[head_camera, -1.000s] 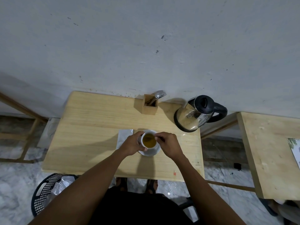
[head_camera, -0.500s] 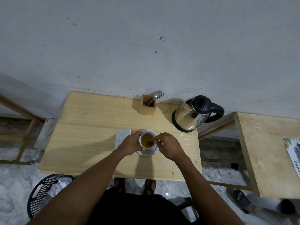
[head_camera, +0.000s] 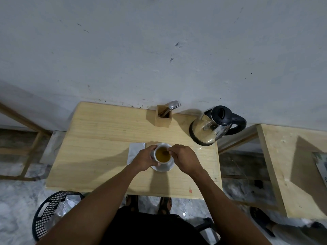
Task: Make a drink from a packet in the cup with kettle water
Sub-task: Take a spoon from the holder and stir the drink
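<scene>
A white cup (head_camera: 162,154) full of amber-yellow drink stands on a white saucer (head_camera: 163,167), near the middle of a pale wooden table (head_camera: 99,138) and toward its near edge. The left hand (head_camera: 145,159) wraps around the cup's left side, thumb curled along the near rim and fingers closed against the wall. The right hand (head_camera: 184,159) hovers at the cup's right rim with its fingertips pinched together over the drink; a thin dark shape dips into the liquid just below them, most likely a spoon, though it is too small and blurred to be sure what the fingers hold.

A silvery packet (head_camera: 135,152) lies flat on the table just left of the saucer, partly hidden under the left hand. At the far edge of the table, against the grey wall (head_camera: 159,50), a wooden holder (head_camera: 163,117) stands upright with a spoon and a fork poking out of it. To its right, at the far right corner, sits a steel kettle (head_camera: 210,129) with a black lid and handle, well apart from the cup.

On the floor at the near left is a black mesh basket (head_camera: 46,213) with crumpled shiny wrapping inside. A second wooden table (head_camera: 292,165) stands to the right.
</scene>
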